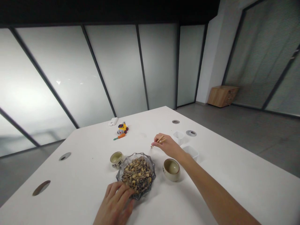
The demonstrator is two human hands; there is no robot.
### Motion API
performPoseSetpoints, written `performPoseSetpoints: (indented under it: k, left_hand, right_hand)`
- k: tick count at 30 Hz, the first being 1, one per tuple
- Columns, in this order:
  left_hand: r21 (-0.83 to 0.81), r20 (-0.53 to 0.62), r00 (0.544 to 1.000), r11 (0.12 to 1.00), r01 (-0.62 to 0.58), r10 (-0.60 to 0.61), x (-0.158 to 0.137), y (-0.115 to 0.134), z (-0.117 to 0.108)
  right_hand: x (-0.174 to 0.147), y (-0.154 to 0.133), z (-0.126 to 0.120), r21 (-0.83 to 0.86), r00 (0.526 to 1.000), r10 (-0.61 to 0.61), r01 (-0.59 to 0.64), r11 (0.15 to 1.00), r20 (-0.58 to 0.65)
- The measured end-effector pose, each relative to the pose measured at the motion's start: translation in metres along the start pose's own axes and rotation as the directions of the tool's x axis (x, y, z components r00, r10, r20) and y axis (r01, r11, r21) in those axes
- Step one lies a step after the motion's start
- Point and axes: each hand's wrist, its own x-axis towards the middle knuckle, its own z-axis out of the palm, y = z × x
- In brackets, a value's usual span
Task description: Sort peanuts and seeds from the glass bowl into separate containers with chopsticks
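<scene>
Nearest us is our left hand (114, 200), loosely curled, its fingertips at the near-left rim of the scalloped, smoky-clear glass bowl (152, 168); we cannot tell whether it grips or only rests there. The bowl stands on the white tabletop (77, 175), heaped with striped seeds and pale yellow nuts (138, 173). We'd expect it to be heavy, rigid and breakable, slippery on smooth faces, and best held by opposite outer walls; its loose fill would spill if tipped. A round, pale-green ceramic cup (172, 177) sits to its right, and a matching cup with dark lettering (116, 160) just beyond its left side.

Farther out, our right hand (161, 144) is closed around slim, pale wooden chopsticks (160, 138), tips down near the tabletop. They should be light and stiff, steadiest held well back from the tips; whether they pinch anything is too small to see.
</scene>
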Motion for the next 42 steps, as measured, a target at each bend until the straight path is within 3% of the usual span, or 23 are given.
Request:
performPoseSetpoints:
  k: [12, 26, 34, 42]
  left_hand:
    - [-0.075, 0.027, 0.994, 0.991, 0.11, -0.108, 0.004, 0.013, -0.002]
    - [-0.113, 0.033, 0.99, 0.983, 0.143, -0.14, 0.003, 0.015, 0.0]
    - [-0.104, 0.049, 0.985, 0.98, 0.171, -0.167, 0.001, 0.015, 0.003]
    - [-0.131, 0.037, 0.983, 0.974, 0.183, -0.18, 0.001, 0.015, 0.005]
  right_hand:
    - [-0.004, 0.006, 0.002, 0.027, 0.999, -0.045, 0.044, 0.999, 0.007]
    - [-0.006, 0.009, -0.002, -0.082, 0.998, -0.06, 0.062, 0.995, 0.019]
    - [-0.002, -0.019, -0.012, 0.038, 0.994, 0.003, 0.001, 0.999, -0.11]
    - [-0.011, -0.062, -0.005, 0.282, 0.983, 0.144, -0.171, 0.944, 0.112]
